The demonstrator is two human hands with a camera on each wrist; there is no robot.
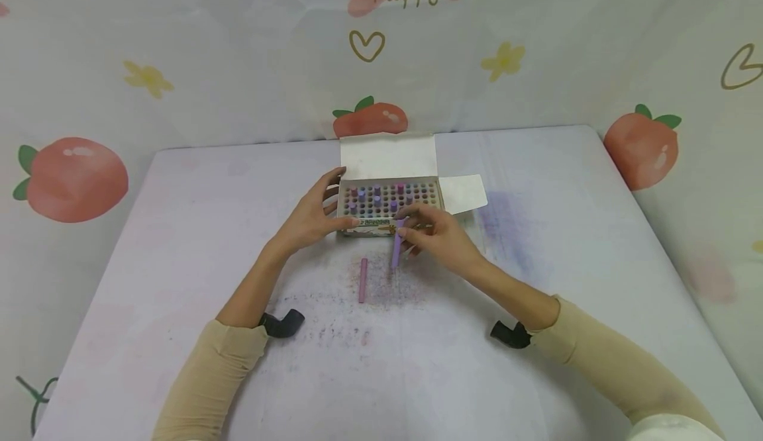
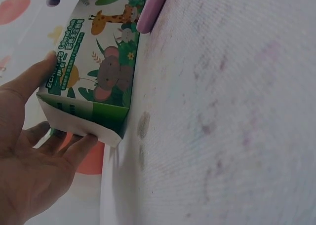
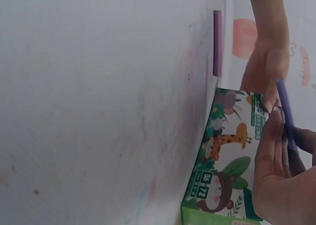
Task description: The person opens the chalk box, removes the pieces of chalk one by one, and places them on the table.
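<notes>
An opened box of coloured chalk (image 1: 366, 232), printed with cartoon animals, stands toward the back of the table. Several purple, pink and red chalk sticks poke up from its grid of holes. My left hand (image 1: 306, 219) holds the box's left end, thumb at the front top edge, fingers against the end flap (image 2: 79, 121). Between the thumb and fingers of my right hand (image 1: 444, 236) is a purple chalk stick (image 1: 397, 249), pinched near its upper end just in front of the box. A pink chalk stick (image 1: 363, 281) lies on the table nearer to me.
The box's white lid (image 1: 389, 156) is folded up at the back, and a side flap (image 1: 463, 193) sticks out to the right. Chalk smudges mark the white table (image 1: 334, 375). A patterned cloth (image 1: 238, 44) hangs behind. Black curved pieces (image 1: 284, 324) sit at both wrists.
</notes>
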